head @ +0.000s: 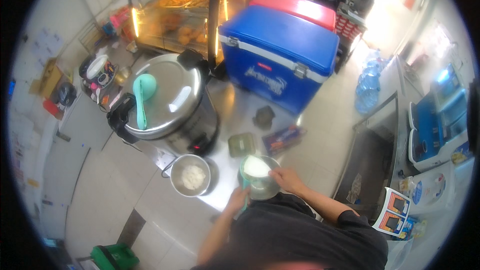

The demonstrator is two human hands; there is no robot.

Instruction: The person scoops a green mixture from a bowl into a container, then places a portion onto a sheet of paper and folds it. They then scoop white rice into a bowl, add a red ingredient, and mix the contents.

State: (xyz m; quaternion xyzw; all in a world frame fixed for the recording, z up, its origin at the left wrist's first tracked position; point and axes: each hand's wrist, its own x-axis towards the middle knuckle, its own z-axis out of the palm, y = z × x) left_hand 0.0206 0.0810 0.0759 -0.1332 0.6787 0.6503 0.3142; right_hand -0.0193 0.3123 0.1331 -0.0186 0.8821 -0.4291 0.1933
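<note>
My left hand (237,198) is wrapped around the handle of a teal scoop (245,184). My right hand (288,179) grips the near end of a smooth white implement (256,166), which lies across the scoop's head; its exact kind is unclear. Both are held over a metal bowl (264,189) close to my body. Left of it, another steel bowl (189,192) contains a clump of white food (192,177), apparently cooked rice. Just beyond the hands sits a small greenish square container (241,145).
A large electric rice cooker (191,131) stands at the left, a teal ladle (144,90) on its lid. Beyond the steel table (221,195) are a blue cooler box (277,63) and a lit food display case (170,22). A flat box (284,139) lies at the table's right edge.
</note>
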